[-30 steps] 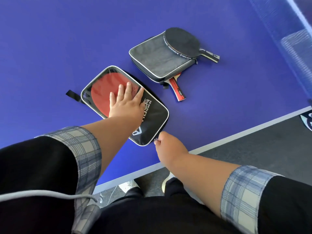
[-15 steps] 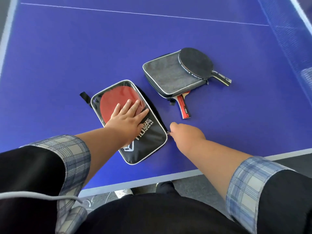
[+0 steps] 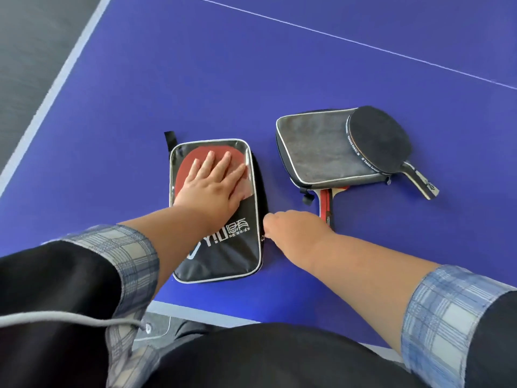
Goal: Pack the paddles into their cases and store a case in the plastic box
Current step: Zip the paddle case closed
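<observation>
The black paddle case with a clear window point(image 3: 223, 261) lies on the blue tabletop point(image 3: 112, 107), its long axis running away from the person, with a red paddle point(image 3: 187, 169) inside. The left hand point(image 3: 209, 189) presses flat on it. The right hand point(image 3: 296, 228), nearer the case's right edge, appears to pinch the small metal zip pull point(image 3: 263, 238). The zip likely runs on away along that edge.

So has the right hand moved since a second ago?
Yes. The right hand, pinching the zip, has gone from the near corner of the black case up its right edge, towards the far end.
</observation>
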Tool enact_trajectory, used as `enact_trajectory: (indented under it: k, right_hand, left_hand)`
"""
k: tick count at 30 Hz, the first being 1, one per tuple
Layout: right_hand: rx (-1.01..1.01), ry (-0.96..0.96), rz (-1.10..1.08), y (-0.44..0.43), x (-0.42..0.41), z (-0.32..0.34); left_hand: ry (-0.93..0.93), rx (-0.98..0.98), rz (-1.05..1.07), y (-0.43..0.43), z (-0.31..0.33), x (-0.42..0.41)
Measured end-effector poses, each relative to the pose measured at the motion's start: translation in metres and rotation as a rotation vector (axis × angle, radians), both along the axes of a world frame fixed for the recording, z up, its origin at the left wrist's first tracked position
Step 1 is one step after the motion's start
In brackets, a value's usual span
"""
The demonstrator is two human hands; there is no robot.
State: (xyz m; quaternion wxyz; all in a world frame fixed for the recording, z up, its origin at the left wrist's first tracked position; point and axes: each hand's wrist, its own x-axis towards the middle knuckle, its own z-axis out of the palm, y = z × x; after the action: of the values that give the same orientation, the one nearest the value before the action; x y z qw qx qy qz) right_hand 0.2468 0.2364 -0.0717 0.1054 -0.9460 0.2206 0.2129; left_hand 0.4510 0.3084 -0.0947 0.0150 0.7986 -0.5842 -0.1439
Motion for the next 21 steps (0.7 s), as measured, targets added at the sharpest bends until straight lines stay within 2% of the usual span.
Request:
enact_trajectory:
  k: [5,16,18,21]
  right_hand:
    - [-0.088,-0.039,0.003,-0.042,0.034,0.016]
    - [-0.244,0.125,0.046,-0.113,0.124,0.039]
    - [-0.199,0.132,0.03,-0.126,0.135,0.039]
    - [0.07,0.107,-0.191,-0.136,0.156,0.04]
  left_hand:
    - [-0.044,-0.009,-0.028,0.005,-0.006,0.002]
    - [-0.05,0.012,-0.082,0.005,0.0,0.005]
    - [-0.02,-0.001,-0.078,0.004,0.001,0.007]
    - [0.012,-0.01,-0.08,0.002,0.0,0.008]
